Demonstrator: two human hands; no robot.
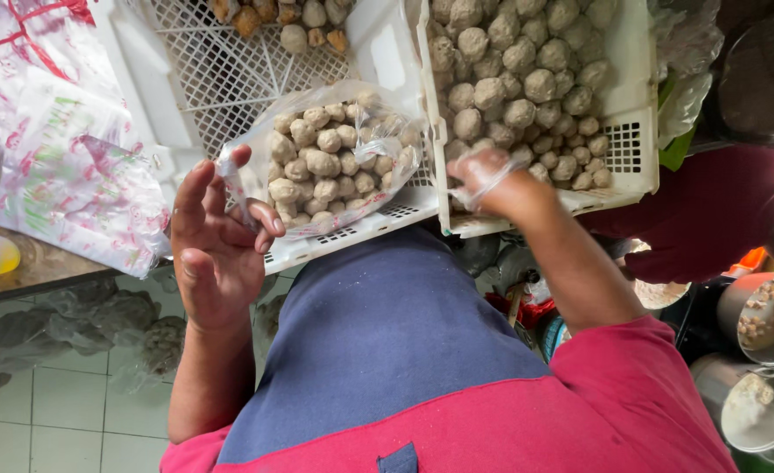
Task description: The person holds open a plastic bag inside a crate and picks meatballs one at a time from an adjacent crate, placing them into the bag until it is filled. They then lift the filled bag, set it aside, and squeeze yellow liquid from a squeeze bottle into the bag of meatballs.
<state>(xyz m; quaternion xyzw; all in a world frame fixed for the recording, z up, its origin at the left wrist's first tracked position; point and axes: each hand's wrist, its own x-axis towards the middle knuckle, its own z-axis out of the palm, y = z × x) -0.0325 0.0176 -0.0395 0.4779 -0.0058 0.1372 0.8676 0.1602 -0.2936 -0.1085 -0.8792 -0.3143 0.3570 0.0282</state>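
- Leftmost, printed plastic bags (80, 188) are lying on the counter.
- Left hand (216, 241) is pinching the twisted mouth of the meatball bag (334, 162), which is resting in the left tray (186, 79).
- Right hand (488, 180), thinly gloved, is curling over loose meatballs (518, 79) in the right tray (628, 140).
- Metal pots (759, 359) are sitting far right.

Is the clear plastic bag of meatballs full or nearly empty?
Nearly full: the clear plastic bag bulges with grey-brown meatballs, lying in the white crate. The left hand pinches its corner.
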